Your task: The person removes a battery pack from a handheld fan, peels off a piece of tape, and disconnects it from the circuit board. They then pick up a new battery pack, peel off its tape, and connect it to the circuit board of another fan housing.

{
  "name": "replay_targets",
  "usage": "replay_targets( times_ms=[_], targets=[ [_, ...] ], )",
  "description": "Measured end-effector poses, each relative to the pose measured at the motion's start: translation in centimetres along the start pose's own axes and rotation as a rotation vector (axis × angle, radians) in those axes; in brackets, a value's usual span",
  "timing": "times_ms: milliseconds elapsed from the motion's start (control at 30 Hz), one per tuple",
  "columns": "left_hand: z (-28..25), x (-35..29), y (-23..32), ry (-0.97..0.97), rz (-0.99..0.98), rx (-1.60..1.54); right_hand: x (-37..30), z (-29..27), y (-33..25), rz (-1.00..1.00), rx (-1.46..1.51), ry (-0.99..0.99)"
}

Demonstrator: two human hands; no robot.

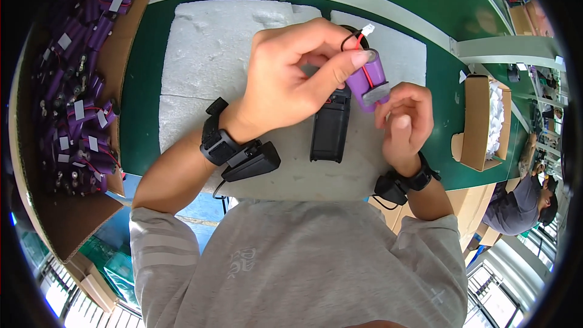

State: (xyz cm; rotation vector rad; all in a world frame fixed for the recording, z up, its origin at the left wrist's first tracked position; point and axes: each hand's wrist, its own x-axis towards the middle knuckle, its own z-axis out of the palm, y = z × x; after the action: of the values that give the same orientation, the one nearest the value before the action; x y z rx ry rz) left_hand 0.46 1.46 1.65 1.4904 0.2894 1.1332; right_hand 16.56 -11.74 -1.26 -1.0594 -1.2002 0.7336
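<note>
My left hand (291, 76) is closed, pinching a purple battery pack (359, 88) near its upper end between thumb and fingers. Red and black wires run from the pack to a small white connector (368, 30) above the fingertips. A dark grey pad (376, 93) sits across the pack's lower part. Curled fingers of my right hand (408, 121) meet the pack's lower right end; their exact grip is partly hidden. Below the pack, a black plastic housing (330, 130) with an open hollow lies on the work surface, its upper part covered by my left hand.
White foam sheets (206, 54) cover part of the green table (141, 85). At left stands a cardboard box (130, 42) full of purple battery packs. A smaller carton (477, 121) with white pieces stands at right. Another person (516, 206) is farther right.
</note>
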Motion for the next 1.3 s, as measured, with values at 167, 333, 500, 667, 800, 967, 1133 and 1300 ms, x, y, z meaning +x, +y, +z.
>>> replay_targets(
  times_ms=[167,333,500,667,800,967,1133,1300],
  targets=[
    [-0.1,-0.1,0.2,-0.031,0.126,0.103,0.5,0.8,-0.6,-0.141,-0.287,0.053],
    [0.0,-0.2,-0.1,-0.035,0.164,0.116,1.3,1.2,-1.2,-0.209,-0.476,0.046],
    [-0.1,-0.2,0.5,-0.151,0.145,0.199,1.2,1.3,-1.1,-0.306,-0.596,-0.026],
    [-0.2,0.0,1.1,-0.33,0.168,0.263,0.8,1.6,-1.4,-0.217,-0.575,-0.088],
    [-1.6,2.2,3.1,-0.481,0.045,0.436,0.3,1.8,-1.0,0.061,-0.164,0.188],
    [-3.6,0.8,3.5,-0.659,-0.241,0.645,-0.2,0.7,-0.9,0.144,-0.203,0.056],
    [-3.9,-0.5,1.4,-0.704,-0.254,0.521,1.1,2.1,-1.6,-0.123,-0.465,-0.17],
    [-4.1,-1.0,0.1,-0.688,-0.199,0.409,1.4,2.8,-0.5,-0.19,-0.546,-0.233]
  ],
)
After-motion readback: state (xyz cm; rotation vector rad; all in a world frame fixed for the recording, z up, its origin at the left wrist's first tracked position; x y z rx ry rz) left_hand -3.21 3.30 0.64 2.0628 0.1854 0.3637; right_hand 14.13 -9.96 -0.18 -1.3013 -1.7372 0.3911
